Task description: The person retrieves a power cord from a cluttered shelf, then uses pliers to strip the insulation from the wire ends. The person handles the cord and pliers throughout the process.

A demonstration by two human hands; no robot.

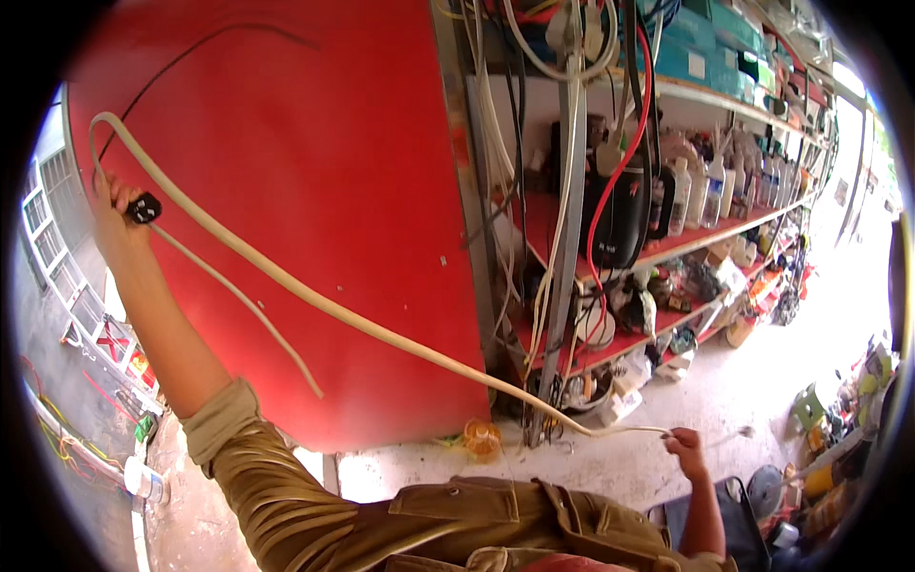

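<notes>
My left hand (119,202), raised at the far left, is closed around a cream cable (315,300). A small black piece with pale slots (144,208), like an extension-lead socket or plug, sits at its fingers. From the fist the cable loops up and over, then runs slanting down across the red panel to my right hand (686,452). That hand, low at the right, is closed on the cable near its end. A thin pale length (257,310) hangs from the left fist, its tip loose in front of the panel. A thin whitish blur (745,433) lies just beyond the right fist.
A large red panel (362,172) stands in front. Right of it, a metal post (562,238) carries hanging wires, one a red cable (629,143). Shelves hold bottles (713,191) and a black appliance (624,214). An orange round object (482,440) lies on the floor; clutter lines the right.
</notes>
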